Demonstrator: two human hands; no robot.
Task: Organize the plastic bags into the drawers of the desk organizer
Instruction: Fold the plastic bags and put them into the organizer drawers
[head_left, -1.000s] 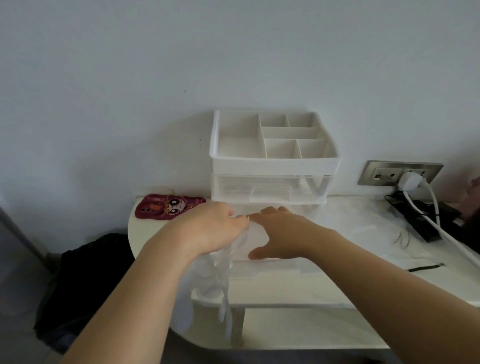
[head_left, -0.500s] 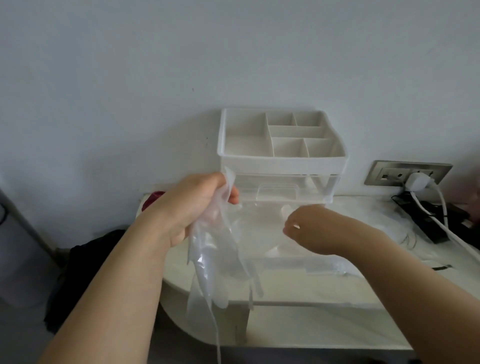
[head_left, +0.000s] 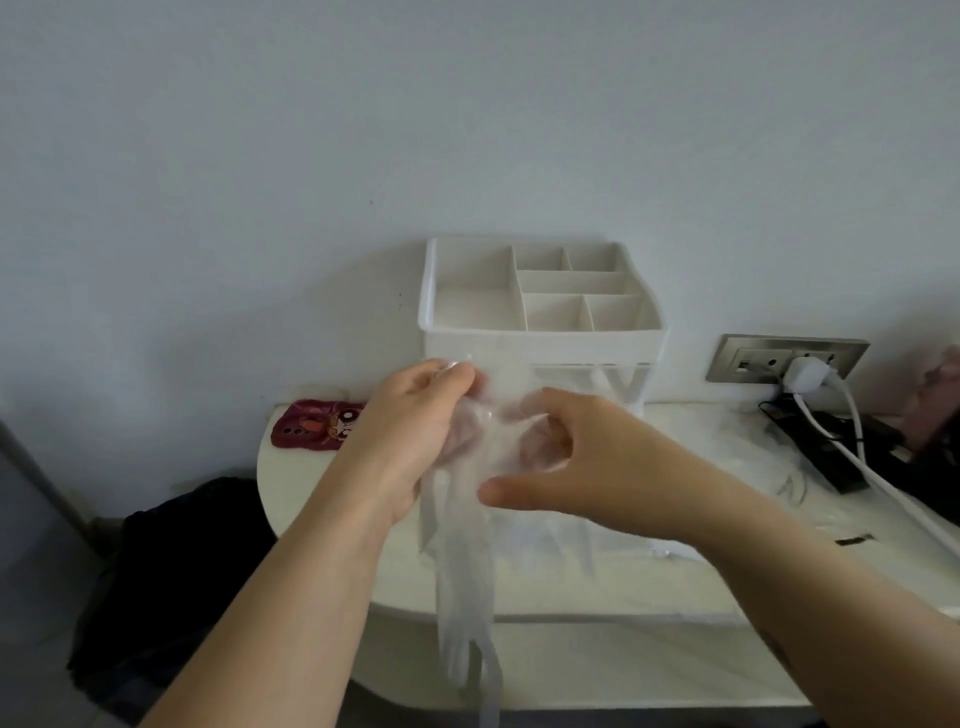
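A clear plastic bag (head_left: 462, 561) hangs in front of the white desk organizer (head_left: 540, 343), its tail drooping past the table edge. My left hand (head_left: 415, 431) grips the bag's upper part with curled fingers. My right hand (head_left: 566, 457) holds the same bag from the right, fingers curled into the crumpled plastic, thumb stretched out below. A clear drawer (head_left: 597, 545) lies pulled out on the table under my hands. More clear plastic (head_left: 743, 457) lies on the table to the right. The organizer's top tray has several open compartments.
A red phone case (head_left: 317, 430) lies at the table's back left. A wall socket (head_left: 784, 358) with a white plug and cable (head_left: 841, 441) sits at the right, above black cords. A dark bundle (head_left: 171, 571) lies on the floor to the left. The white table (head_left: 332, 519) has a rounded left edge.
Both hands lifted the bag from the drawer. My right hand, apart from it half a second ago, has moved left and taken hold of it beside my left hand.
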